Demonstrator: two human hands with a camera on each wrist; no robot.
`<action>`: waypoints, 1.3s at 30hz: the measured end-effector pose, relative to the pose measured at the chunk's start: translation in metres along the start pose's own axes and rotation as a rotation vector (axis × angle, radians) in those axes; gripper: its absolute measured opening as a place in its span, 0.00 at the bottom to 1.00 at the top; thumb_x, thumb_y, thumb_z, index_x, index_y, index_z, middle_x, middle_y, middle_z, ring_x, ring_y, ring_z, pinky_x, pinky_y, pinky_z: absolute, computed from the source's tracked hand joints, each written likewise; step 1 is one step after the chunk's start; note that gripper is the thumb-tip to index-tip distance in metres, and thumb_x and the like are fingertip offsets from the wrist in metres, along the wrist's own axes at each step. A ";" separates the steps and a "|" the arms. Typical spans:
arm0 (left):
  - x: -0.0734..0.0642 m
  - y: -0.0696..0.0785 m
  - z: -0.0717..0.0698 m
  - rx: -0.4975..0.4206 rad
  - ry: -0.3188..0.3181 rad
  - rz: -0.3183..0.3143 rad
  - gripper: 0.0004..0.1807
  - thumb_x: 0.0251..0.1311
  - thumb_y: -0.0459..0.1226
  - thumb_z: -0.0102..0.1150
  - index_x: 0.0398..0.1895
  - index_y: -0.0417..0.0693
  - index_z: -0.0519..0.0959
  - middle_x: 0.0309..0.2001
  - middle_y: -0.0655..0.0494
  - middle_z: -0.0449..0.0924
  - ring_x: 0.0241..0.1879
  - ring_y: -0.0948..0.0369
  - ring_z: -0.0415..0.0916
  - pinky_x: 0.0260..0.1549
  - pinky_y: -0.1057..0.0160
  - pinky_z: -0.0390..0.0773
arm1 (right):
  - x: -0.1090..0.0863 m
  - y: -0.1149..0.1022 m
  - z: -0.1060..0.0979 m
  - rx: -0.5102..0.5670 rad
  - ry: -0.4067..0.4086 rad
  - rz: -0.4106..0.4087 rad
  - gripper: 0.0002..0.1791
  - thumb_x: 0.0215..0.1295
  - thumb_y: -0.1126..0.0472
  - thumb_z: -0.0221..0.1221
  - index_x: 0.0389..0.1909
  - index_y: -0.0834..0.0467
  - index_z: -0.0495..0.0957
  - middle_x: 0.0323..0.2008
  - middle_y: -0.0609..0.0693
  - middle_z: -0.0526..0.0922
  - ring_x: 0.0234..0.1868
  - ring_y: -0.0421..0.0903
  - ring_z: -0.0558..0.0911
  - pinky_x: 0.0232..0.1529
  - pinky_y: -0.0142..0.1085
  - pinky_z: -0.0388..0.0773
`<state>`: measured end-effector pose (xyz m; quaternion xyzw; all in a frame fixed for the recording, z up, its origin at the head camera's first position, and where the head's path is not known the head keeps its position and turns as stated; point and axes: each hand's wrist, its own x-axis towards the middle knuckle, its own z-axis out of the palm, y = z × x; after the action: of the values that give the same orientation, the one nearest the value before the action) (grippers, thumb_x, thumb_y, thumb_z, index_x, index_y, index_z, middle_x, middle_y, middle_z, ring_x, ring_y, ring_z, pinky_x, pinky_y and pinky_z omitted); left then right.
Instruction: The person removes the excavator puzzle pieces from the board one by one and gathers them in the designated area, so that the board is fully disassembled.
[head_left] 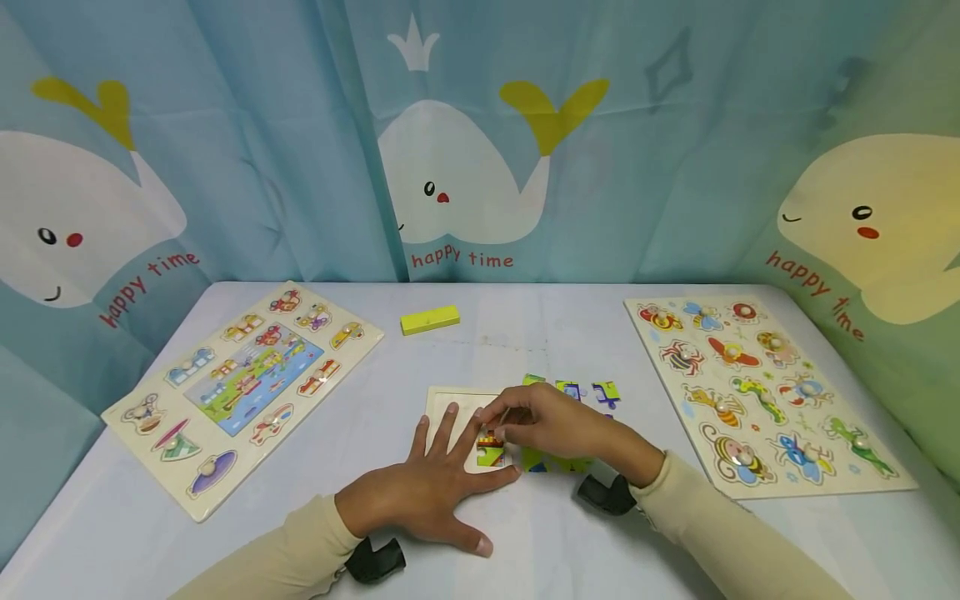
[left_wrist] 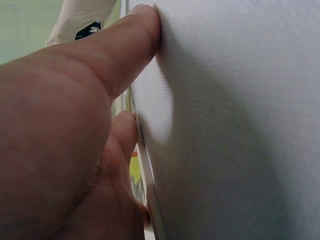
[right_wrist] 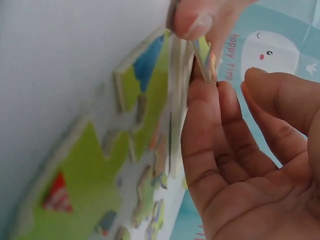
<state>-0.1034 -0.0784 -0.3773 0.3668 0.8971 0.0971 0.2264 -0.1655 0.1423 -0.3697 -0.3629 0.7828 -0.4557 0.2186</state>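
Observation:
My left hand (head_left: pixel 427 496) lies with spread fingers on the near left part of a small wooden puzzle tray (head_left: pixel 450 397), its thumb on the white cloth. My right hand (head_left: pixel 558 421) reaches over the tray and pinches a thin jigsaw piece (right_wrist: pixel 204 57) between its fingertips, close to a left fingertip in the right wrist view. That piece is tilted and mostly hidden in the head view. Under the hands, several colourful fitted pieces (head_left: pixel 491 457) show in the tray. Loose green jigsaw pieces (right_wrist: pixel 75 170) lie beside it, partly below my right forearm.
A vehicle peg puzzle board (head_left: pixel 262 437) lies at the left, and an insect peg puzzle board (head_left: pixel 716 371) at the right. A yellow block (head_left: pixel 430 320) stands toward the back. Behind the table hangs a blue whale curtain (head_left: pixel 300 167).

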 end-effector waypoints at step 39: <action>0.000 0.000 0.000 0.008 0.013 -0.006 0.44 0.53 0.70 0.55 0.74 0.81 0.53 0.77 0.45 0.24 0.72 0.40 0.16 0.62 0.31 0.31 | -0.011 0.001 -0.016 -0.035 0.071 0.033 0.08 0.64 0.71 0.60 0.43 0.64 0.83 0.38 0.50 0.85 0.35 0.45 0.81 0.37 0.34 0.78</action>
<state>-0.1029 -0.0783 -0.3775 0.3644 0.9001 0.0952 0.2192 -0.1699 0.1597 -0.3622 -0.3375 0.8039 -0.4507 0.1918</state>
